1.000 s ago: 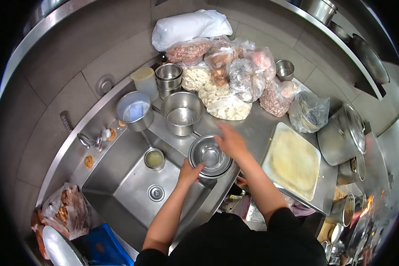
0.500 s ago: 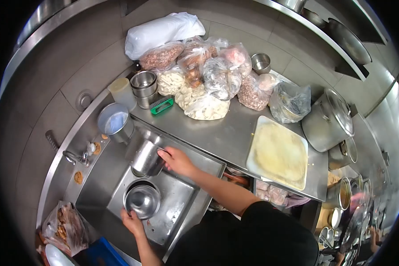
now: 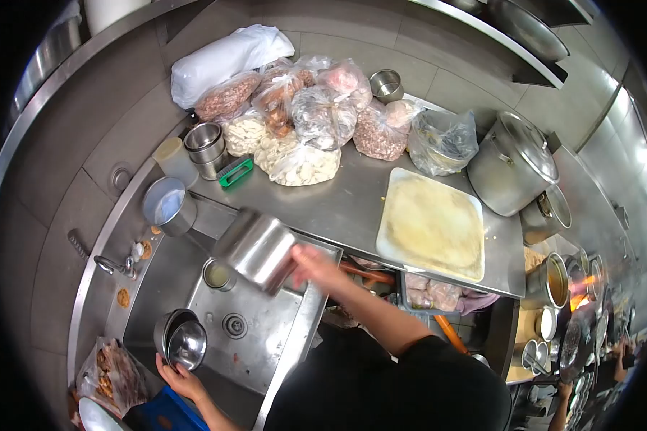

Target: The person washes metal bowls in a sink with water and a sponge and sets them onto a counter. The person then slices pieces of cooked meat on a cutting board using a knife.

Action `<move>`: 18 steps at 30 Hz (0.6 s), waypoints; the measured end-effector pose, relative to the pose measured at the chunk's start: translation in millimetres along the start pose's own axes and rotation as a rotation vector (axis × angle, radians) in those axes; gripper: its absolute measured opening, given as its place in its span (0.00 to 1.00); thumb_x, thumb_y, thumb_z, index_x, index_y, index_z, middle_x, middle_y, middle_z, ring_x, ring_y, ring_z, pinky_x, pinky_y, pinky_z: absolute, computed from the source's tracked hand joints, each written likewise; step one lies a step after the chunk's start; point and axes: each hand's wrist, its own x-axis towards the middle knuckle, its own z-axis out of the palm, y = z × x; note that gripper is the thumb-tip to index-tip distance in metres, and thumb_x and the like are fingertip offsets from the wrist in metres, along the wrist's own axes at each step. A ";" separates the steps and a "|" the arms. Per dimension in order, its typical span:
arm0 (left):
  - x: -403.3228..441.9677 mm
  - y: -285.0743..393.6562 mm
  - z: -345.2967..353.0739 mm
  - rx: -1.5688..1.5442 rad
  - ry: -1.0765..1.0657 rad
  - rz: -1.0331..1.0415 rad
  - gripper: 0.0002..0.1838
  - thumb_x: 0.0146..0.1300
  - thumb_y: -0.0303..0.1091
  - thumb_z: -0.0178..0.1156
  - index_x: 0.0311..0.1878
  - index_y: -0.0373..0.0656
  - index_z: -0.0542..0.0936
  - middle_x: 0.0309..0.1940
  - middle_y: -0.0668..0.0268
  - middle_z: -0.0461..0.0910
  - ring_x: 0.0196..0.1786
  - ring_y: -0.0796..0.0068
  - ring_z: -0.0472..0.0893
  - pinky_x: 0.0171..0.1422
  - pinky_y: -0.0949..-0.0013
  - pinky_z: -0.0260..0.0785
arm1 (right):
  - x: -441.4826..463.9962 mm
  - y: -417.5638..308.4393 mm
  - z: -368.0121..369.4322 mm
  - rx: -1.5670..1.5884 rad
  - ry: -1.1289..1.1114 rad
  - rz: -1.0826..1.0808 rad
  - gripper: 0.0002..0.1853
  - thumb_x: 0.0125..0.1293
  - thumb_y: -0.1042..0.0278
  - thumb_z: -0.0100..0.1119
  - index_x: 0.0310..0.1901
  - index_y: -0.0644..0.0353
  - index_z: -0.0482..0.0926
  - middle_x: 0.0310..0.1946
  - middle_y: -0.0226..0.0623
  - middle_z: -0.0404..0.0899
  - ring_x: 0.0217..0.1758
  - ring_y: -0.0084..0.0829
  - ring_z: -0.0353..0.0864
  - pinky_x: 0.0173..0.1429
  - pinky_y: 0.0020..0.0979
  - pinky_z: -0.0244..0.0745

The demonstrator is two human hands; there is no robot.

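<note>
My right hand [image 3: 316,267], blurred by motion, grips a tall stainless steel pot [image 3: 257,248] at its near edge. The pot is tilted above the far side of the sink [image 3: 226,298], close to the counter edge. At the sink's left side, my left hand [image 3: 180,377] is closed on the rim of a steel bowl [image 3: 189,345]. That shiny bowl sits partly inside a deeper metal pot [image 3: 167,327]; my fingers are partly hidden beneath them. A small metal cup [image 3: 218,274] stands in the sink below the tilted pot.
On the counter are several bags of food [image 3: 298,159], a green-edged brush [image 3: 236,172], a white cutting board [image 3: 431,226] and a lidded stockpot [image 3: 514,165]. A tap [image 3: 115,266] stands at the sink's left. Flames [image 3: 579,298] show at far right.
My left hand has carried the bowl and deeper pot to the left, uncovering the sink drain. My right hand has moved the tall pot rightward, tilting it more. The view has shifted slightly.
</note>
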 end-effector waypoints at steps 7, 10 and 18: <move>-52.8 -12.6 39.5 -0.204 -0.012 -0.422 0.19 0.66 0.22 0.54 0.61 0.29 0.74 0.54 0.51 0.79 0.52 0.58 0.80 0.62 0.63 0.70 | 32.5 -76.0 -194.8 -1.161 0.701 -0.465 0.22 0.67 0.48 0.63 0.31 0.63 0.78 0.34 0.50 0.80 0.40 0.51 0.80 0.44 0.48 0.75; -71.3 -14.9 66.3 -0.716 0.082 -0.551 0.17 0.65 0.27 0.60 0.57 0.37 0.78 0.46 0.60 0.82 0.42 0.68 0.82 0.48 0.68 0.74 | 59.2 -73.8 -260.0 -1.238 0.726 -0.477 0.20 0.66 0.50 0.64 0.32 0.62 0.79 0.35 0.50 0.80 0.43 0.53 0.80 0.47 0.48 0.76; -101.2 28.8 72.3 -1.377 -0.035 -1.483 0.08 0.68 0.39 0.59 0.36 0.47 0.76 0.26 0.67 0.76 0.21 0.78 0.72 0.18 0.76 0.60 | 77.0 -91.3 -253.3 -1.027 0.738 -0.361 0.30 0.62 0.74 0.56 0.69 0.56 0.71 0.61 0.46 0.78 0.55 0.41 0.82 0.61 0.37 0.75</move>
